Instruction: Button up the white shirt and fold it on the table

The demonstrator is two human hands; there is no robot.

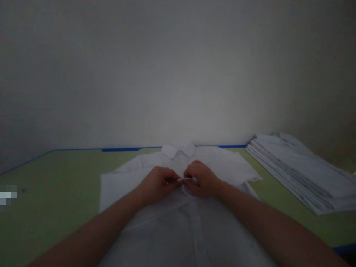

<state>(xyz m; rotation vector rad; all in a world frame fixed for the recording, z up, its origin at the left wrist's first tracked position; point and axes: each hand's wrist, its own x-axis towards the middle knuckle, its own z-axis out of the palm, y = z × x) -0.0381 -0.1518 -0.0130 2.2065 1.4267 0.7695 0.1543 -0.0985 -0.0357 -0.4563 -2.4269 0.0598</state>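
Note:
A white short-sleeved shirt (225,163) lies spread face up, its collar at the far edge of the table and its lower part toward me. My left hand (160,181) pinches the front edge of the shirt near the chest. Close beside it, my right hand (201,180) grips the same raised strip of cloth, with the fingers curled. The strip is lifted a little off the rest of the shirt between both hands. Whether a button is between the fingers is too small and dark to tell.
On the right of the green table (55,185) is a stack of folded white garments (300,170). Blue edging runs along the table's far side, against a plain wall (178,74). A small blurred patch sits at the left edge.

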